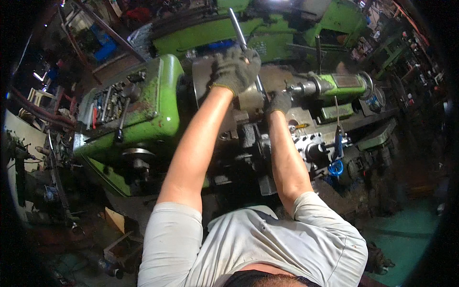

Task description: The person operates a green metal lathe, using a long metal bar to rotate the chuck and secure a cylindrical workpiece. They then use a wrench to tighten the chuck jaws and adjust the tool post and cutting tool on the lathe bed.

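A long, shiny metal bar (237,29) slants across the bed of a green lathe. My left hand (235,71), in a dirty grey glove, is wrapped round it near its middle. Close to the bar's lower end is my right hand (280,101), also gloved and with its fingers curled in. What those fingers hold is hidden. Beneath and beside my left hand sits a large grey metal cylinder (202,79) next to the headstock (165,103). The green tailstock (345,84) stands just right of my right hand.
Wrenches and other tools (107,106) lie on the headstock's top. A tool post (313,152) with bolts and a blue-handled tool (338,143) stand right of my right forearm. Another green machine (272,36) fills the back. A handwheel (367,86) sits on the tailstock's end.
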### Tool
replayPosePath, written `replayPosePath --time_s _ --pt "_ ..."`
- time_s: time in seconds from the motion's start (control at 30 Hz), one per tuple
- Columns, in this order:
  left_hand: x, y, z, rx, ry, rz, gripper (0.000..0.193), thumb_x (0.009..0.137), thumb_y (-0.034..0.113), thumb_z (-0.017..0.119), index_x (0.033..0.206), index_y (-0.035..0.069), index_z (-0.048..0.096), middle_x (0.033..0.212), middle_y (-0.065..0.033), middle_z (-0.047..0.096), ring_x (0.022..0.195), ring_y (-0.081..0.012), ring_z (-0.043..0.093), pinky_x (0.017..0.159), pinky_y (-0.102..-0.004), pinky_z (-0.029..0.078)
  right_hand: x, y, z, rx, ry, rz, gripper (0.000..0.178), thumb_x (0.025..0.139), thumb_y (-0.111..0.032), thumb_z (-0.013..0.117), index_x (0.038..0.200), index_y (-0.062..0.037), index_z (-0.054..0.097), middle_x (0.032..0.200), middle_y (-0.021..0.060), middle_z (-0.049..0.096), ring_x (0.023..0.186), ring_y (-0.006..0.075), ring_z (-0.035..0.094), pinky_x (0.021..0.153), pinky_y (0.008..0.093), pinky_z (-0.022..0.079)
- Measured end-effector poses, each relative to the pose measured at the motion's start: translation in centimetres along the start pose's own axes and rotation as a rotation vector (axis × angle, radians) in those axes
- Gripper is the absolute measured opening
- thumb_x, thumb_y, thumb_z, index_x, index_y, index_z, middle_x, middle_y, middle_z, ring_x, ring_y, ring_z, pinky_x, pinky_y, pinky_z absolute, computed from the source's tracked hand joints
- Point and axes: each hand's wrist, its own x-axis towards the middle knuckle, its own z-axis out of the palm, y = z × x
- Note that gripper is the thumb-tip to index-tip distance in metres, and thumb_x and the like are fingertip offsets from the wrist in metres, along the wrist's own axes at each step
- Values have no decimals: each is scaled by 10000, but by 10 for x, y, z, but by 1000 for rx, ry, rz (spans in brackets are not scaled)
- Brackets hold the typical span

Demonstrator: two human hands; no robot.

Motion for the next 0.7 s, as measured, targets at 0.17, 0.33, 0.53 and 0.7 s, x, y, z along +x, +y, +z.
replayPosePath --time_s 0.17,0.33,0.53,0.7 --pt "-12 -28 -7 -88 -7 -47 459 987 526 383 1162 210 665 1289 -168 688 1222 -386 621 1056 -563 397 -106 -113 -105 558 152 -114 233 980 -87 682 1204 -27 666 1176 126 699 1035 232 675 914 338 532" --pt "4 -32 8 67 -25 98 412 1035 437 398 1323 238 614 1334 -167 654 1205 -423 614 1013 -556 476 -195 -27 -93 387 20 -252 321 992 -40 646 1310 6 626 1304 167 675 1188 295 669 1026 366 520" --pt "8 -39 18 -55 123 41 468 1059 470 376 1328 179 624 1379 -178 639 1262 -434 600 1068 -536 470 -226 42 -60 266 -199 148 362 981 -95 638 1342 -73 645 1262 219 667 1180 373 651 993 409 521" --pt "3 -14 -17 -133 -177 -128 656 1049 621 328 1475 194 585 1524 -173 551 1391 -375 530 1175 -501 397 -231 25 -89 223 -11 -250 342 1010 -144 612 1336 -42 632 1356 252 630 1199 397 642 970 412 536"
